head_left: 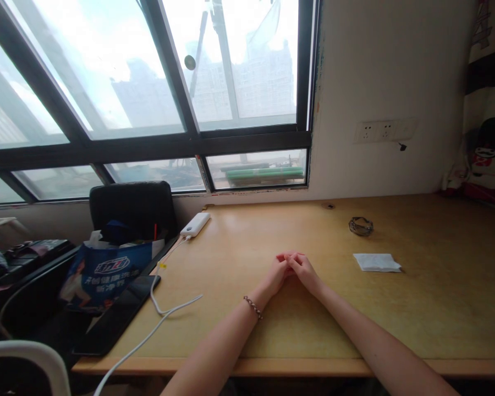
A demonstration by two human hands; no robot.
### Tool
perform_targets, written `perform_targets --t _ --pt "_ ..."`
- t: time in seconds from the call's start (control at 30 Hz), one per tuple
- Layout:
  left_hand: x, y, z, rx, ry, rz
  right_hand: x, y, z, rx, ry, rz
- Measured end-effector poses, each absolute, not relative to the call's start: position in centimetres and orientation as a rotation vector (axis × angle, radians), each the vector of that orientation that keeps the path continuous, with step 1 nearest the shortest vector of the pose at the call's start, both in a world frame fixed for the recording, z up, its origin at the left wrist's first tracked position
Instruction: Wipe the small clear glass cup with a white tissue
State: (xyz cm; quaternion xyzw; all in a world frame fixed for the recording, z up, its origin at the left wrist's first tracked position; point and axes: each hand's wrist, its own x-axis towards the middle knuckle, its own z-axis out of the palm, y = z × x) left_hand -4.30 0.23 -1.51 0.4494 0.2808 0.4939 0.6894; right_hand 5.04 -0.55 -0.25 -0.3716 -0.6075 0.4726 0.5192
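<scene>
My left hand [277, 274] and my right hand [304, 270] meet on the wooden table [313, 335], their fingers laced or folded together. A braided bracelet [253, 307] circles my left wrist. No object shows between the hands, though the overlapping fingers hide the palms. To the right of my right hand lies a folded white paper [378, 262]. Behind the paper sits a dark, coiled band-like item [361, 226].
A white power bank [195, 224] with a white cable [165, 318] lies at the table's left, beside a dark flat panel [117, 316]. Further left, a blue bag [103, 275] rests on a black chair [132, 209]. Window and wall sockets [378, 131] are behind.
</scene>
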Motion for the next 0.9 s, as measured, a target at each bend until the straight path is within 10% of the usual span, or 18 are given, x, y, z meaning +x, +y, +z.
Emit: perform_targets --t 0.9 --pt "-4.13 0.14 -1.38 0.996 0.619 1.098 5.09 -0.33 -0.78 -0.904 -1.46 1.133"
